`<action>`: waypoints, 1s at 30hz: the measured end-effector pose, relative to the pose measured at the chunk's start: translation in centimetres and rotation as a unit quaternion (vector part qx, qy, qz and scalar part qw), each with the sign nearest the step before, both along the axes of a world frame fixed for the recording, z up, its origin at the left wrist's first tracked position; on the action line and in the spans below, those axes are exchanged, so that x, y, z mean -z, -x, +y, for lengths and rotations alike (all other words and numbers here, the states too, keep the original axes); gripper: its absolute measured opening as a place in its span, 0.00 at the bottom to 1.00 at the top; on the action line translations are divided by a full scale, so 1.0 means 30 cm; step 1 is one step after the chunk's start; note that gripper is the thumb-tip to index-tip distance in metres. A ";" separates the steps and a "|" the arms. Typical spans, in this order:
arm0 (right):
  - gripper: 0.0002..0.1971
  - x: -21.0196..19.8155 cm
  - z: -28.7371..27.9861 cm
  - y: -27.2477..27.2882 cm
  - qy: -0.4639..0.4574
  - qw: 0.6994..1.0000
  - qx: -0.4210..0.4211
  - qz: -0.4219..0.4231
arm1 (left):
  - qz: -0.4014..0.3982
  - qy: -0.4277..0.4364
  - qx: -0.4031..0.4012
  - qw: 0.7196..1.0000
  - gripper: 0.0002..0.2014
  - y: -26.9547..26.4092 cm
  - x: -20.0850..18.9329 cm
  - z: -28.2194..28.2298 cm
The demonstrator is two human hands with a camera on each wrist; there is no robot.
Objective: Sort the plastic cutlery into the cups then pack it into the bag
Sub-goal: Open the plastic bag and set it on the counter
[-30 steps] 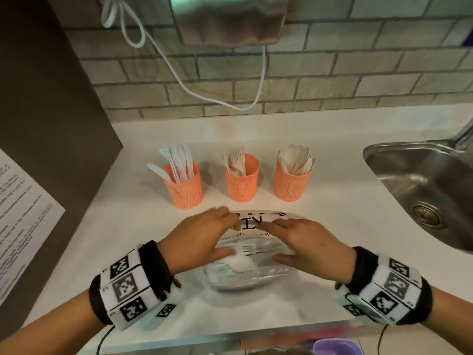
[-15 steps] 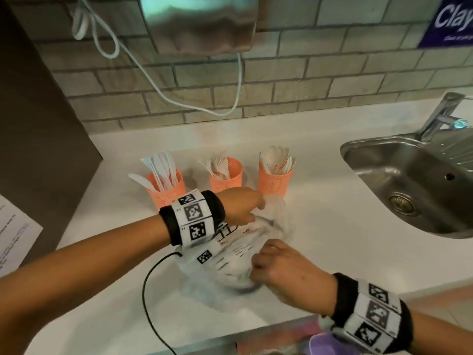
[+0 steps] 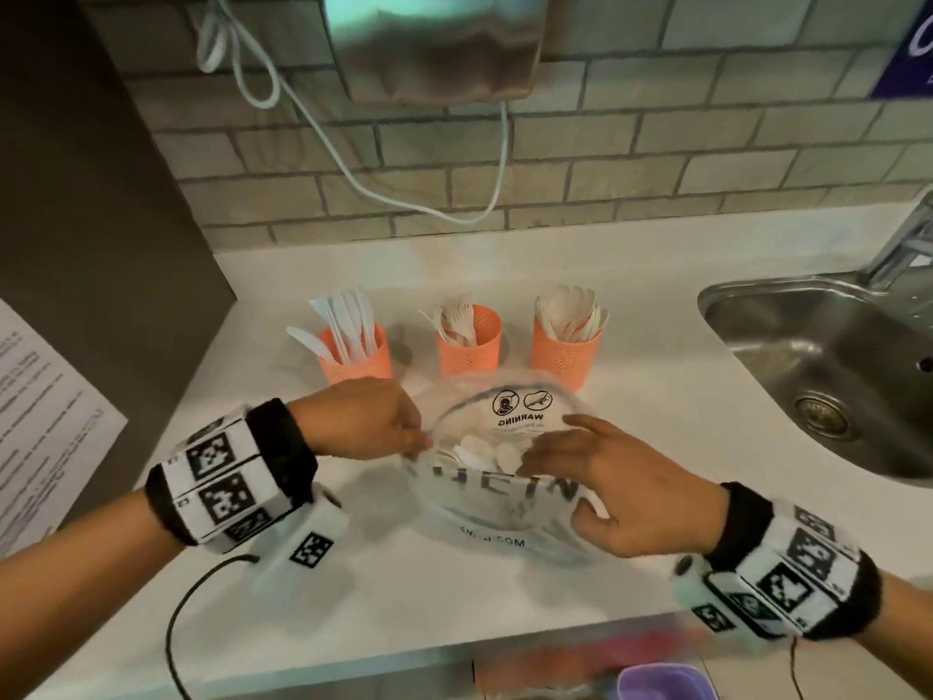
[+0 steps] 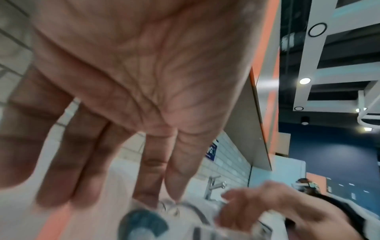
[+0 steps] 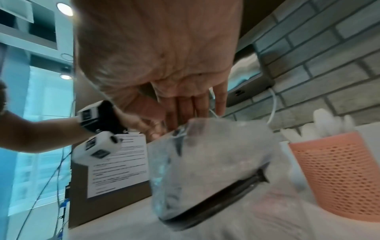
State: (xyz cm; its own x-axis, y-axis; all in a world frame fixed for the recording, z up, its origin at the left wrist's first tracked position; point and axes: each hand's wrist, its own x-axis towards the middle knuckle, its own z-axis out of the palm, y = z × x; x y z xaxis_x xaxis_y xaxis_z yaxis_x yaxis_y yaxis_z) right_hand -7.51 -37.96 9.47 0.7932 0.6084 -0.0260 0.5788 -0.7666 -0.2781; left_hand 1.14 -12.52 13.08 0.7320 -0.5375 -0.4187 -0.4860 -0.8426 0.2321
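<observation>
Where both palms lay flat on the bag (image 3: 505, 517) a second ago, the left hand (image 3: 363, 421) now pinches its left rim and the right hand (image 3: 621, 492) grips the right, spreading its mouth just before the cups (image 3: 469, 353) for packing.

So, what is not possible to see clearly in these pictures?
Cutlery in the bag: head view, blurred through the plastic, partly under the right hand; kinds unclear.
Grip of left hand and right hand: head view, fingertips covered by hand or plastic; wrist views blurred.
Sign: head view, cut by the top right edge.
Paper: head view, text too small.
</observation>
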 end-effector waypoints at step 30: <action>0.10 0.108 0.168 -0.134 0.033 0.994 0.079 0.064 | -0.279 0.157 -0.023 0.947 0.11 0.213 0.181 -0.023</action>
